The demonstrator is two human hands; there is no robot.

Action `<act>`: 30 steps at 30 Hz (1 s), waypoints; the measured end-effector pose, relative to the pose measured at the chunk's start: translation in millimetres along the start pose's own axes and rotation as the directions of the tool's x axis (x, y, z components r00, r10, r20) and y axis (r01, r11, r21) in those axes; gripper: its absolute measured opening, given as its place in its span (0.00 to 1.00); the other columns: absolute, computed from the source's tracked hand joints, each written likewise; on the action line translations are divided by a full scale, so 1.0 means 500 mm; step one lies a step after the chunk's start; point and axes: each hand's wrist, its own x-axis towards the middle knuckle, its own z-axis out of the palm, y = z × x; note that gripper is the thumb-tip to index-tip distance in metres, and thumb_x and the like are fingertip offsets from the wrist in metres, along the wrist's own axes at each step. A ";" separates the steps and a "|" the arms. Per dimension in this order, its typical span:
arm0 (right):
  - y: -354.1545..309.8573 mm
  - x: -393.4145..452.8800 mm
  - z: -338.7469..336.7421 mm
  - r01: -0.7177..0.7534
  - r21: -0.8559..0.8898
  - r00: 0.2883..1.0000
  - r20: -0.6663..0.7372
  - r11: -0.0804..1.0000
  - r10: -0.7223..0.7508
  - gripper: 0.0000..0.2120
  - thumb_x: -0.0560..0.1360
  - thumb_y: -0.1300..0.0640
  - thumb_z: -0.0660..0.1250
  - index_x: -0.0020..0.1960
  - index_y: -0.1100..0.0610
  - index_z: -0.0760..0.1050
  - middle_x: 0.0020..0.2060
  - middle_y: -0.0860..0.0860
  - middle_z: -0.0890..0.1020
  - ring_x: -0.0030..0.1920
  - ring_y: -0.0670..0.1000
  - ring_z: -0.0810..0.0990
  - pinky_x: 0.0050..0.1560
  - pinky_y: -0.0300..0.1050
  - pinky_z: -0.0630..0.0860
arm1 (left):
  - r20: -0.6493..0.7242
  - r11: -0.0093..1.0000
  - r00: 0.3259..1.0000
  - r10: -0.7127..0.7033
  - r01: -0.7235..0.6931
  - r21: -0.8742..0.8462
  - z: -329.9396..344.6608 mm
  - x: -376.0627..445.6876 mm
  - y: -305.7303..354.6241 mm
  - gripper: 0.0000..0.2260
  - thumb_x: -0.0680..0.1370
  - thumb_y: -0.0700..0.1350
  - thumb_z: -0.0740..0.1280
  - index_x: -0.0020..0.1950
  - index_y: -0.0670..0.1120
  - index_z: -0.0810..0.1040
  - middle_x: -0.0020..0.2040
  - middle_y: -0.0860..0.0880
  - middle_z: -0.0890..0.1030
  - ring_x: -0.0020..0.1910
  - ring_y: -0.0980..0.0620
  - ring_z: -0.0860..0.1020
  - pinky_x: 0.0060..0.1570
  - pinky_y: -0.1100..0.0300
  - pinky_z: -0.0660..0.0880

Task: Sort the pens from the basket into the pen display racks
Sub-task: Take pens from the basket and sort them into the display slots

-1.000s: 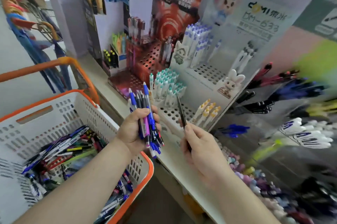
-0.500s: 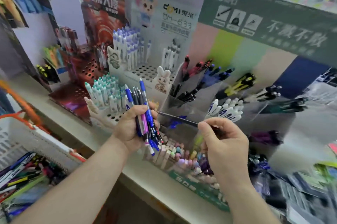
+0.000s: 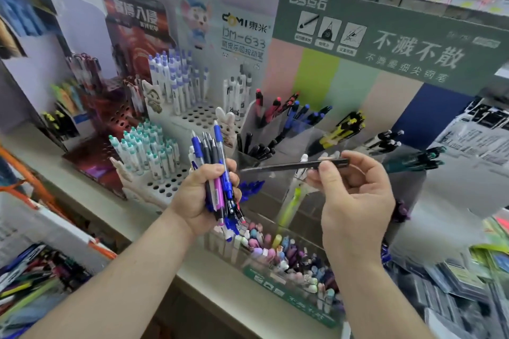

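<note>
At the near left corner, the basket point(image 3: 55, 231) shows its white wall and orange rim, with a heap of mixed pens point(image 3: 30, 278) lying inside. Just beyond, over the shelf edge point(image 3: 209, 264), the left hand point(image 3: 201, 198) has its fingers curled tight round a bundle of pens point(image 3: 217, 173), blue, grey and one pink, standing upright with their tips pointing down. To its right the right hand point(image 3: 355, 195) pinches a slim black pen point(image 3: 294, 165) between thumb and fingertips; the pen lies roughly level, pointing left toward the bundle. Below the hands sits a clear tray of pastel pens point(image 3: 281, 250). Farther back is the green-headed rack point(image 3: 385, 35) with clear cups of red, blue, black and yellow-black pens; its right part is blurred, so those pens are hard to tell. Far left stands the white perforated rack point(image 3: 170, 181) holding teal-capped pens.
</note>
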 end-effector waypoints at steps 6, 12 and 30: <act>0.010 0.037 0.048 0.204 -0.074 0.964 -0.159 0.976 -0.213 0.06 0.79 0.65 0.66 0.53 0.56 0.77 0.40 0.56 0.84 0.40 0.56 0.86 0.44 0.51 0.84 | 0.036 0.999 0.999 -0.040 0.041 -0.025 -0.022 0.017 0.033 0.20 0.52 0.44 0.83 0.41 0.45 0.82 0.35 0.50 0.77 0.32 0.56 0.77 0.34 0.62 0.78; 0.045 0.087 0.076 0.365 -0.300 0.883 -0.187 0.881 -0.430 0.05 0.78 0.57 0.68 0.54 0.52 0.77 0.41 0.53 0.84 0.41 0.58 0.86 0.45 0.58 0.83 | 0.051 0.997 0.995 -0.081 0.081 0.016 -0.047 0.013 0.053 0.20 0.52 0.44 0.84 0.40 0.45 0.83 0.35 0.50 0.77 0.32 0.56 0.78 0.34 0.62 0.78; 0.108 0.106 0.154 0.376 -0.915 0.927 0.372 0.146 -0.053 0.14 0.81 0.46 0.61 0.52 0.45 0.85 0.53 0.49 0.76 0.58 0.56 0.67 0.58 0.51 0.61 | 0.011 0.977 0.993 -0.115 0.111 0.180 -0.045 -0.010 0.051 0.14 0.59 0.44 0.74 0.42 0.44 0.79 0.35 0.46 0.77 0.30 0.51 0.74 0.32 0.61 0.76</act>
